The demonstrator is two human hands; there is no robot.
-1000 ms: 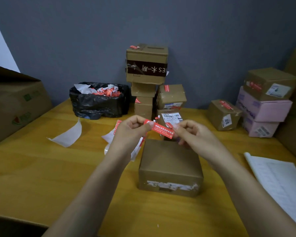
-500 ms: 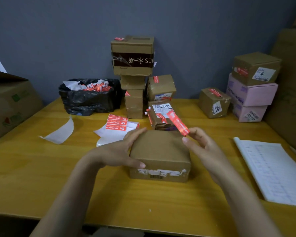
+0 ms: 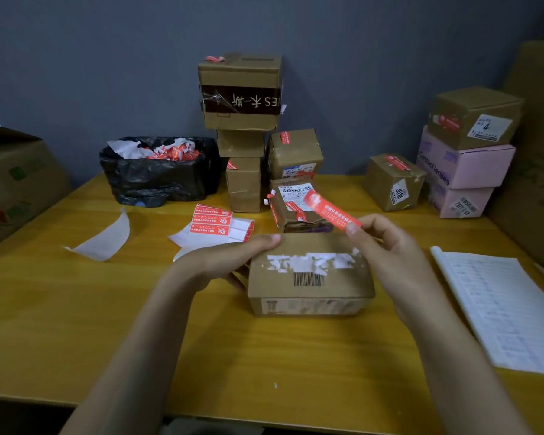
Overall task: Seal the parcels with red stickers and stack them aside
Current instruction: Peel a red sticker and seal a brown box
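Observation:
A brown cardboard parcel [image 3: 308, 287] with torn white label remains and a barcode on its upper face sits on the wooden table [image 3: 76, 309] in front of me. My left hand [image 3: 223, 262] grips its left end, fingers along the far top edge. My right hand [image 3: 387, 249] pinches one end of a loose red sticker [image 3: 328, 211] just above the parcel's far right corner. A sheet of red stickers [image 3: 212, 224] lies behind my left hand.
Sealed parcels stand stacked at the back centre [image 3: 241, 92], with more at the back right [image 3: 471, 120]. A black bin bag [image 3: 157, 177] holds sticker scraps. White backing paper [image 3: 104, 240] lies left, a notebook [image 3: 509, 309] right, a large carton [image 3: 16, 183] far left.
My left hand let go of the sticker and took hold of the parcel, then tipped it so the barcode face turned upward. My right hand kept the sticker.

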